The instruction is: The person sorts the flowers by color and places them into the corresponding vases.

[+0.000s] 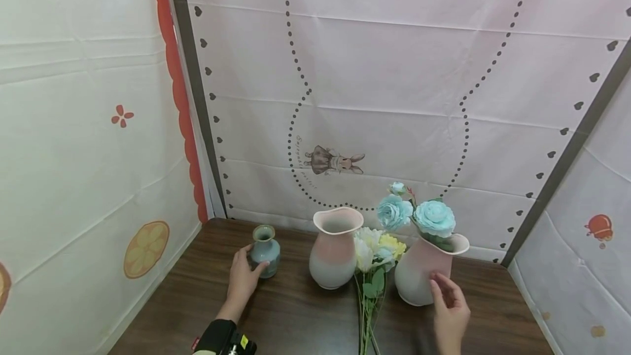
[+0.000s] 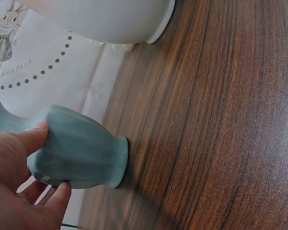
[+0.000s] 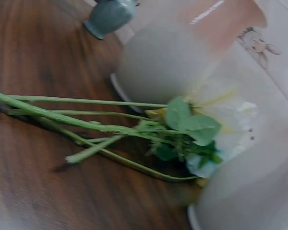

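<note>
My left hand [image 1: 243, 281] grips a small blue-green ceramic vase [image 1: 268, 253] by its body, thumb on one side and fingers on the other. The left wrist view shows this vase [image 2: 79, 146] with its base at the tabletop. In front of the right pink-and-white vase [image 1: 416, 275], my right hand [image 1: 451, 311] has loosely bent fingers and holds nothing visible; whether the fingertips touch the vase I cannot tell. Light-blue artificial flowers [image 1: 435, 218] stand in that vase. The right hand is out of sight in the right wrist view.
Another pink-and-white vase [image 1: 332, 262] stands mid-table. Between the two large vases lies a bunch of white and yellow artificial flowers [image 1: 367, 251], its green stems [image 3: 105, 127] reaching toward the near edge. Cloth-covered walls [image 1: 384, 70] enclose the wooden table [image 1: 305, 316].
</note>
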### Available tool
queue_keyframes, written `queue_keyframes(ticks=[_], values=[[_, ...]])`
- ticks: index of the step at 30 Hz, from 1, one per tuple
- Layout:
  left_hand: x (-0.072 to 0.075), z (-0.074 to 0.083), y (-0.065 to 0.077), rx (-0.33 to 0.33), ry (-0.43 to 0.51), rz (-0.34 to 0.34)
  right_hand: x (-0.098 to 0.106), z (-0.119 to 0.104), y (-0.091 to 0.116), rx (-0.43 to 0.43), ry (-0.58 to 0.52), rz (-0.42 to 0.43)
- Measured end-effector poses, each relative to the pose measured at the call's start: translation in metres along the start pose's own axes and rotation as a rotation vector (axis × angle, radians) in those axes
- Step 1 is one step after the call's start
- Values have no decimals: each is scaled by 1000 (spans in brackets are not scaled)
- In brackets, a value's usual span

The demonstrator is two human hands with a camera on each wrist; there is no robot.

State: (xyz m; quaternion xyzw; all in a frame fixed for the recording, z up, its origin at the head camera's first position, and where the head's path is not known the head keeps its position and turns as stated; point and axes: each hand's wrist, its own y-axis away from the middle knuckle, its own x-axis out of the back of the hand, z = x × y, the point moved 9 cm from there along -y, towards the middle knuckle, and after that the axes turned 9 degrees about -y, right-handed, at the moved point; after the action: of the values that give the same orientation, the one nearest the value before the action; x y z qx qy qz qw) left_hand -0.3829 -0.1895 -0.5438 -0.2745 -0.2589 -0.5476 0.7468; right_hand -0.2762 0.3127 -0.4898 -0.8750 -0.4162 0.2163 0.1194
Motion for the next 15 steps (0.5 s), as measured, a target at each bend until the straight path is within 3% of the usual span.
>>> queue_keyframes(ticks=[4, 9, 15], values=[[0, -1, 0, 1, -2, 3, -8, 16, 9, -41, -14, -41], [-1, -2, -1, 11, -2, 2, -17, 33, 22, -125, 126, -110], [-2, -2, -2, 20, 3, 1, -27, 59, 38, -343, 271, -258]])
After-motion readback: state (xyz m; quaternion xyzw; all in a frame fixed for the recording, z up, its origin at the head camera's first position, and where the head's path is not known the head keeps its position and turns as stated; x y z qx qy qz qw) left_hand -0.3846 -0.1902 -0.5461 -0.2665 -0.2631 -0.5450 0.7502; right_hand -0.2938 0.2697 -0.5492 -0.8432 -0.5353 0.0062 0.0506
